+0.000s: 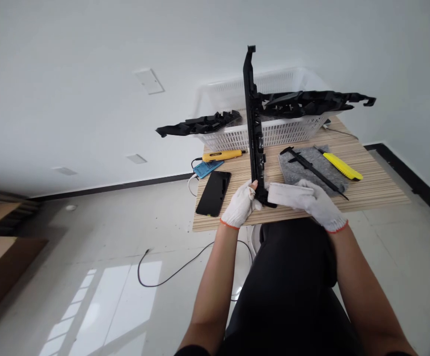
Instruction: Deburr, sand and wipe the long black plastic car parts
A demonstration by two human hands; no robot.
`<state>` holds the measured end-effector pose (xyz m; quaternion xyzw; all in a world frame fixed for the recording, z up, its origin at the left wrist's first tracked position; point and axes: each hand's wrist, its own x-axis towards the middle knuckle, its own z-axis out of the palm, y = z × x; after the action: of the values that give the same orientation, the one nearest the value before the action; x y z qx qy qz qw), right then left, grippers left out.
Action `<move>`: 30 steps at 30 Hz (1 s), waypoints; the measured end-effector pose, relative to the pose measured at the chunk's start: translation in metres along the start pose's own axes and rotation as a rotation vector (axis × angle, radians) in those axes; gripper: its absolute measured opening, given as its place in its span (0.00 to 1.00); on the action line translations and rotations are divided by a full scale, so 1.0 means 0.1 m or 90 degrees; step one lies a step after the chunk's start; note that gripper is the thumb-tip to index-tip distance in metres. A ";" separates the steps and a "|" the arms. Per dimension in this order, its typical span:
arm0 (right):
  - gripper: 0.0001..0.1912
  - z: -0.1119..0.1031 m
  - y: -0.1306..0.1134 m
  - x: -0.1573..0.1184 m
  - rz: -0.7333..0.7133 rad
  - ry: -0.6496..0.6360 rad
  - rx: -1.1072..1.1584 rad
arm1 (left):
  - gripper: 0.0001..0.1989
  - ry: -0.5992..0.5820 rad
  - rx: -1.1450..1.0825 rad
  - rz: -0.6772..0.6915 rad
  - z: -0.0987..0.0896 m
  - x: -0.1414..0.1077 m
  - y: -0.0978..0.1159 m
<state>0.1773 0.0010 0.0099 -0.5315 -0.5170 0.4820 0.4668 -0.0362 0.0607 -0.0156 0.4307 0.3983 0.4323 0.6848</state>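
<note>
My left hand (240, 203), in a white glove with an orange cuff, is closed round the lower end of a long black plastic bracket (252, 123), which stands nearly upright above the table edge. My right hand (320, 202), gloved the same way, grips a flat white rectangular block (287, 194). The block's left end is close to the bracket's lower end; whether they touch I cannot tell. Behind them stands a white plastic basket (285, 133), with more black brackets (311, 103) sticking out over its right side and another black piece (200, 123) over its left.
On the striped wooden table (370, 193) lie a grey felt pad (292, 170), a black caliper (314, 170) and a yellow-handled tool (343, 165). To the left are a black phone (214, 194), a yellow power tool (222, 155) and a blue item (208, 169). A black cable (177, 272) runs across the floor.
</note>
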 end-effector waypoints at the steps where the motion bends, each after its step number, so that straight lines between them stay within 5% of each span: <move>1: 0.14 0.02 -0.01 0.01 0.051 0.020 0.017 | 0.22 -0.001 0.003 0.003 0.00 0.00 0.00; 4: 0.18 0.06 0.01 0.06 0.093 0.126 0.052 | 0.22 -0.006 0.026 0.014 -0.01 0.01 -0.01; 8: 0.27 0.06 0.07 0.09 -0.006 0.001 -0.099 | 0.22 -0.018 0.055 0.039 -0.01 0.00 0.01; 12: 0.28 0.06 0.12 0.10 -0.099 0.073 -0.163 | 0.19 -0.003 0.093 0.042 0.00 -0.03 0.05; 15: 0.26 0.07 0.14 0.09 -0.119 0.018 -0.167 | 0.17 0.016 0.109 0.029 0.02 -0.06 0.09; 19: 0.29 0.07 0.13 0.08 -0.048 0.102 -0.108 | 0.16 0.007 0.109 0.053 0.02 -0.04 0.07; 23: 0.32 0.08 0.12 0.08 0.018 0.041 -0.058 | 0.19 -0.002 0.093 0.033 -0.04 0.02 -0.04; 26: 0.35 0.10 0.11 0.09 0.003 0.098 0.003 | 0.22 -0.014 0.086 0.037 -0.08 0.05 -0.09; 30: 0.36 0.11 0.11 0.09 0.025 0.002 0.005 | 0.20 0.011 0.058 0.003 -0.06 0.03 -0.08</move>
<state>0.1671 0.0099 -0.0028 -0.5406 -0.5039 0.4919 0.4604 -0.0388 0.0630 -0.0251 0.4587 0.4222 0.4190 0.6601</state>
